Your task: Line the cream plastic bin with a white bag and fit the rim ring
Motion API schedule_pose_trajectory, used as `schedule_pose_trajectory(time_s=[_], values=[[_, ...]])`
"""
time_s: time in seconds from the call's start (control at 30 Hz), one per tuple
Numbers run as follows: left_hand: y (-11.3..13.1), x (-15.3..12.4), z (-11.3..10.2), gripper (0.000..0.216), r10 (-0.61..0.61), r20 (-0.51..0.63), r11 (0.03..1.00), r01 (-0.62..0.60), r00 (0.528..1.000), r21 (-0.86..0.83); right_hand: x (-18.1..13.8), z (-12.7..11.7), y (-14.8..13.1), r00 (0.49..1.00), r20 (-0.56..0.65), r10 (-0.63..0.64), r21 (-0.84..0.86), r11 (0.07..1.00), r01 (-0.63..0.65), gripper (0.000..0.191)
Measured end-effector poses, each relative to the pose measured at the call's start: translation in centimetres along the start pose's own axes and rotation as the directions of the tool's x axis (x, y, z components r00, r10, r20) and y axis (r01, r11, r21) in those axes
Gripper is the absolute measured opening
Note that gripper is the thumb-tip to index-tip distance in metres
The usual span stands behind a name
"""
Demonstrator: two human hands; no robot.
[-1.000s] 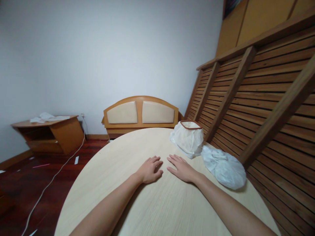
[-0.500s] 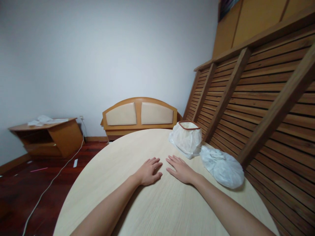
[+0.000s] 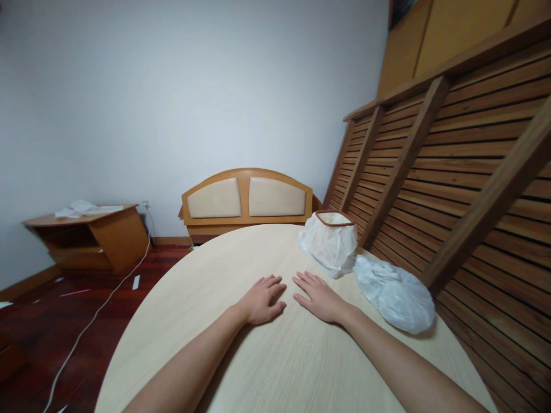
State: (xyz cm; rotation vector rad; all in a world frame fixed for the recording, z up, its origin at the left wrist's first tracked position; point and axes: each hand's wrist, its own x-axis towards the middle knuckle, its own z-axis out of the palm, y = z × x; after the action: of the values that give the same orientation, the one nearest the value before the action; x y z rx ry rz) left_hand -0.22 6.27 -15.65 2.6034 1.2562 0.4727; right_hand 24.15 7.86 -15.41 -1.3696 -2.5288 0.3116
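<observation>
My left hand rests palm down on the round pale wooden table, its fingers stretched out and nothing in them. A small gap to the right, my right hand lies flat on the same tabletop, also holding nothing. Behind and to the right of my right hand stands a bin with a brown squarish rim, wrapped in a white plastic bag. Closer to me on the right, beside my right forearm, sits a bulging, tied white plastic bag; its contents cannot be made out.
Slatted wooden panels lean along the right side. Beyond the table is a headboard with cream pads. At left, a low wooden cabinet carries white sheets, and a white cable runs across the dark red floor.
The whole view has shifted slightly, so the room appears a little further right. Both hands keep their flat pose on the table, and the bags have not moved on it.
</observation>
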Motion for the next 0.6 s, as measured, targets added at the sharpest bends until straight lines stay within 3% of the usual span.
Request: schedule_pose_trajectory(time_s=[0.23,0.37,0.43,0.53,0.6], values=[[0.2,-0.2,-0.1,0.056,-0.009,0.003,1.0,0.009,1.0,0.021,-0.1,0.2,0.0,0.999,-0.019,-0.042,-0.034,0.999,0.041,0.065],[0.1,-0.3,0.1,0.051,-0.003,-0.057,1.0,0.005,0.998,0.024,0.7,-1.1,0.0,0.978,-0.185,-0.093,-0.132,0.989,0.069,0.047],[0.0,-0.3,0.0,0.05,0.001,-0.081,1.0,0.001,0.997,0.022,1.7,-2.8,0.3,0.932,-0.352,-0.081,-0.198,0.98,0.011,0.042],[-0.2,-0.4,0.0,0.048,0.006,-0.097,1.0,-0.004,0.995,0.015,3.8,-6.0,1.6,0.819,-0.574,0.005,-0.23,0.959,-0.167,0.041],[-0.2,-0.5,-0.1,0.047,0.006,-0.106,1.0,-0.005,0.994,0.01,5.3,-8.0,3.0,0.752,-0.655,0.069,-0.207,0.941,-0.267,0.044]])
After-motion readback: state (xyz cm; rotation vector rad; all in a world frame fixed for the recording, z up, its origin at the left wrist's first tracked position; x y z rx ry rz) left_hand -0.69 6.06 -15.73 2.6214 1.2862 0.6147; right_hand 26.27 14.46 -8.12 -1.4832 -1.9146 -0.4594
